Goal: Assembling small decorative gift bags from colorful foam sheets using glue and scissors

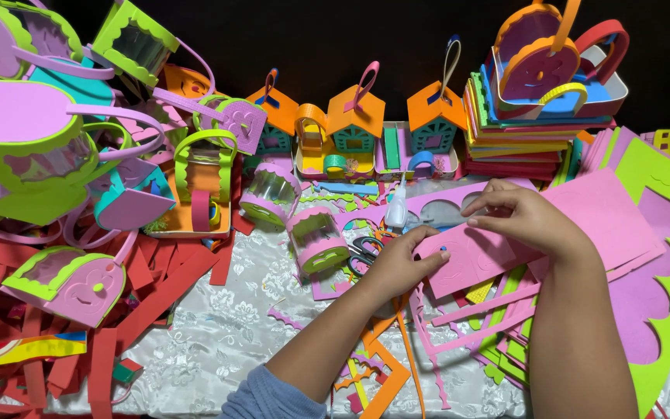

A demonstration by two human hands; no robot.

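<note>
**Head view: both my hands on a pink foam sheet at a craft table**

My left hand (403,260) pinches the near-left edge of a pink foam sheet (471,260), thumb on top and fingers curled under. My right hand (523,217) rests on the sheet's upper edge, fingertips (476,221) pressing down and thumb tucked, so both hands grasp the same piece. The sheet carries embossed outlines and lies on a pile of pink, green and yellow foam offcuts (498,310), right of centre on the white patterned tablecloth (219,326). Just left of my left hand lie scissors (364,252), partly hidden by it. A white glue bottle (398,206) stands just behind the sheet. Along the back stand 3 orange-roofed foam houses (357,116), and to their right a stack of coloured foam sheets (517,140). Finished foam baskets (40,147) crowd the left side above red foam strips (40,295).
</note>
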